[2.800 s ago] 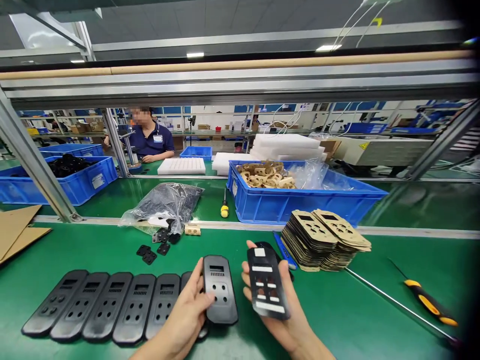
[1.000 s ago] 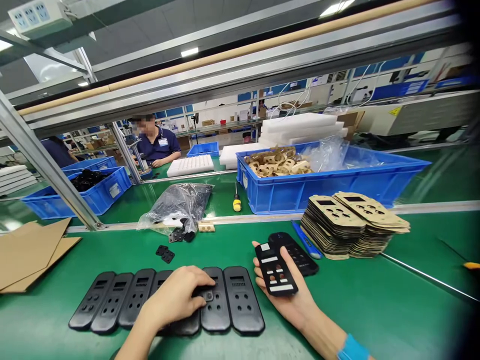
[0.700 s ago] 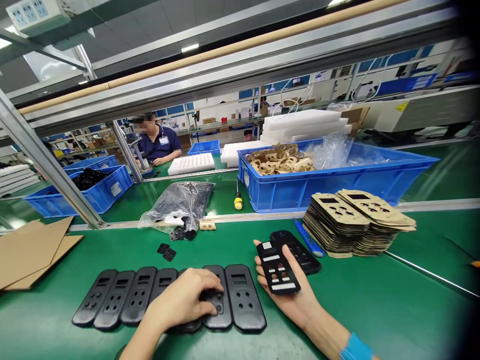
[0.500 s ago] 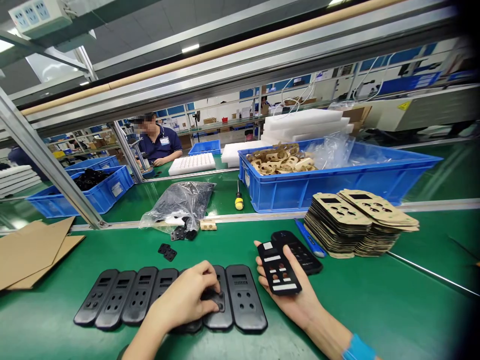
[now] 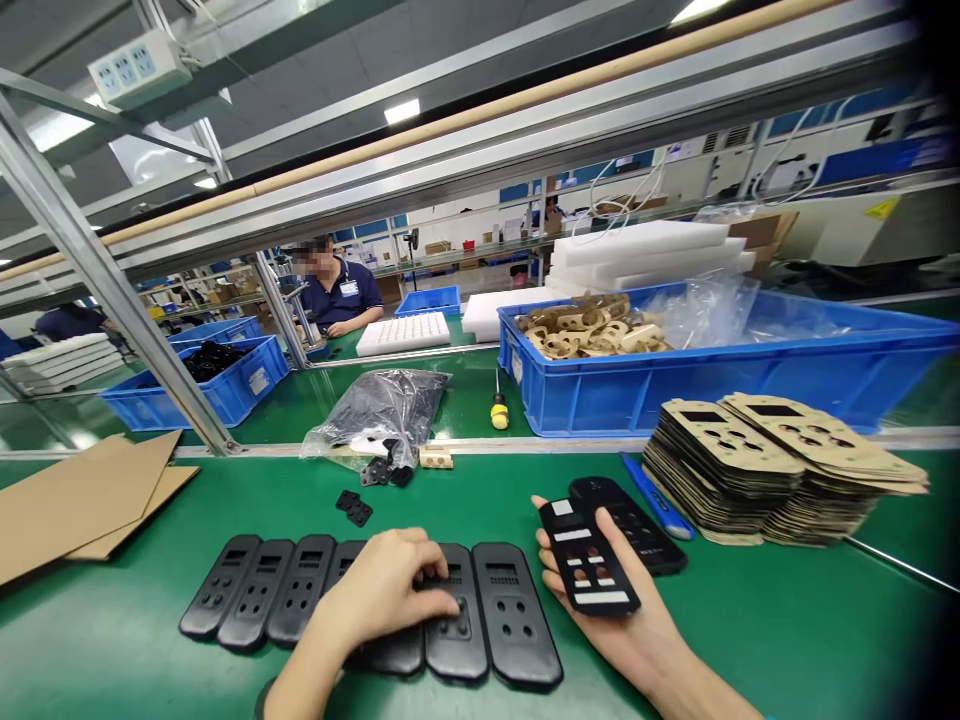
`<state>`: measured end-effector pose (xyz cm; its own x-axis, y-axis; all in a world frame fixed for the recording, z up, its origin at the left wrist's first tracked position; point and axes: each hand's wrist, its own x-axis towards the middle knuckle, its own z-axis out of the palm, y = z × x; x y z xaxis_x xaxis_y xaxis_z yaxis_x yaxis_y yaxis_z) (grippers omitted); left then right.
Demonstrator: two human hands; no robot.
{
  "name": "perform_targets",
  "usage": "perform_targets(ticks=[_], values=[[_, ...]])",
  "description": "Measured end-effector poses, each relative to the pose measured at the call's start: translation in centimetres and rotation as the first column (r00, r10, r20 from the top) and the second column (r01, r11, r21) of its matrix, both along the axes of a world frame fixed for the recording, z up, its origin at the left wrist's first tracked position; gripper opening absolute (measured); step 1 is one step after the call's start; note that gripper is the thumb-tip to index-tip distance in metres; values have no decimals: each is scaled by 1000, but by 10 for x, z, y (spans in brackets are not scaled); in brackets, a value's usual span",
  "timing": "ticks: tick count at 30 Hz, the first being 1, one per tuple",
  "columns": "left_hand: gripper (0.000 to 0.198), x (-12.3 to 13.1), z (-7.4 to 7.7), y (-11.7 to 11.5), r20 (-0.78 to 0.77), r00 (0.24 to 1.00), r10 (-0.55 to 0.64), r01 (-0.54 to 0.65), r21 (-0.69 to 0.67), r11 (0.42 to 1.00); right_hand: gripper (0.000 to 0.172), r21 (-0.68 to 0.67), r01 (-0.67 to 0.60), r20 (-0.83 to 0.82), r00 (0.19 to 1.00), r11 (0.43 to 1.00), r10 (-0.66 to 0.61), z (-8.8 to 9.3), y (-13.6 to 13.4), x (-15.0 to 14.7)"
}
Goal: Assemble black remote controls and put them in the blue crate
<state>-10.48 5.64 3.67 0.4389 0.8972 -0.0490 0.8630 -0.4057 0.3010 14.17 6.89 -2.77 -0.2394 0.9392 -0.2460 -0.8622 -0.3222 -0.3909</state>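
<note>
A row of several black plastic housings [image 5: 517, 620] with button holes lies on the green bench. My left hand [image 5: 386, 590] rests over the second housing from the right, thumb stretched out onto a black rubber keypad [image 5: 456, 622] that lies on that housing. Its other fingers are bent and apart from the thumb, partly hidden. In my right hand [image 5: 619, 630] is a thin black front panel [image 5: 589, 560] with white strips and button holes, held between thumb and fingers. Just behind it lies another dark panel [image 5: 652, 545].
Loose rubber keypads [image 5: 354, 508] lie near a plastic bag [image 5: 390, 405]. Stacked tan adhesive sheets [image 5: 720, 490], a blue cutter [image 5: 660, 500] and a blue bin [image 5: 600, 400] stand right. A yellow-black screwdriver [image 5: 499, 410] lies behind; cardboard [image 5: 82, 500] left. A person [image 5: 341, 295] sits opposite.
My left fingers have come apart from their pinch on the keypad, which now lies on the housing under my thumb. My right hand still holds the panel. The view has shifted slightly left.
</note>
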Motion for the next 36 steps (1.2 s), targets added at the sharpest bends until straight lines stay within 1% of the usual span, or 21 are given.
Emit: perform_targets(ticks=[2, 4, 6, 9, 13, 16, 19, 21, 24, 27, 30, 32, 36], values=[[19, -16, -2, 10, -25, 987, 162, -159, 85, 984, 38, -16, 6, 18, 1000, 1000, -5, 1, 0, 0], [27, -35, -6, 21, -46, 944, 327, -316, 158, 935, 34, -17, 3, 28, 1000, 1000, -3, 1, -1, 0], [29, -54, -11, 29, -56, 899, 435, -419, 184, 889, 32, -11, -2, 29, 1000, 1000, 2, 2, -1, 0], [23, -71, -19, 36, -35, 872, 489, -477, 162, 864, 31, -4, -5, 22, 1000, 1000, 5, 2, -2, 0], [20, -73, -24, 40, 77, 855, 513, -518, 99, 849, 32, -18, -6, 22, 1000, 1000, 6, 1, -2, 1], [29, -68, -21, 41, 227, 823, 521, -539, 20, 842, 35, -39, 0, 37, 999, 999, 1, 1, -2, 1], [39, -63, -17, 41, 387, 773, 503, -508, -97, 856, 38, -36, 5, 44, 999, 999, -3, 2, -1, 0], [40, -59, -15, 40, 466, 739, 487, -465, -170, 869, 39, -24, -1, 39, 999, 1000, 2, 2, -1, 0], [37, -55, -12, 38, 538, 698, 473, -404, -250, 880, 39, -13, -8, 26, 1000, 1000, 9, 0, 0, 0], [36, -51, -7, 34, 564, 684, 462, -351, -300, 887, 37, -10, -9, 31, 999, 1000, 9, -1, 1, 1], [33, -47, -3, 22, 551, 699, 456, -324, -324, 889, 35, -11, -13, 35, 999, 1000, 13, -1, 1, 2], [31, -43, -4, 7, 522, 721, 455, -324, -327, 888, 34, -16, -14, 35, 999, 1000, 15, 1, 0, 1], [34, -36, -14, -30, 438, 772, 461, -355, -305, 884, 35, -35, -9, 54, 998, 999, 11, 5, -1, 1]])
